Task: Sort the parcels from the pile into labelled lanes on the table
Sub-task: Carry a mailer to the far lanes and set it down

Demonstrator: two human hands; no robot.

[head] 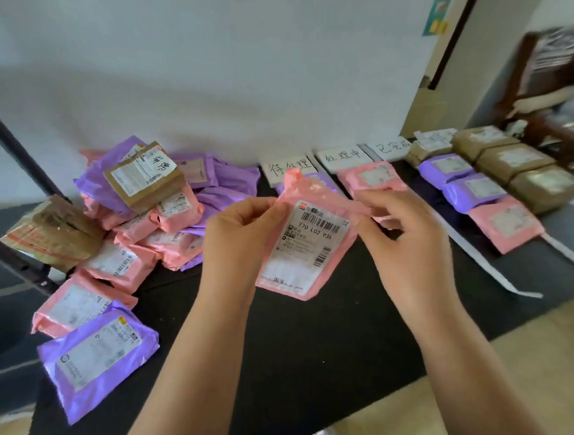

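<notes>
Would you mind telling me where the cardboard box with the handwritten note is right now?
In the head view, the cardboard box sits atop the pile of mailers at the left of the table, resting on purple and pink ones.

pile point(131, 217) left, lane signs point(342, 159) right

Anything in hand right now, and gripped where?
Yes: a pink parcel, label facing the camera. The left hand pinches its upper left edge, the right hand its upper right edge.
</notes>
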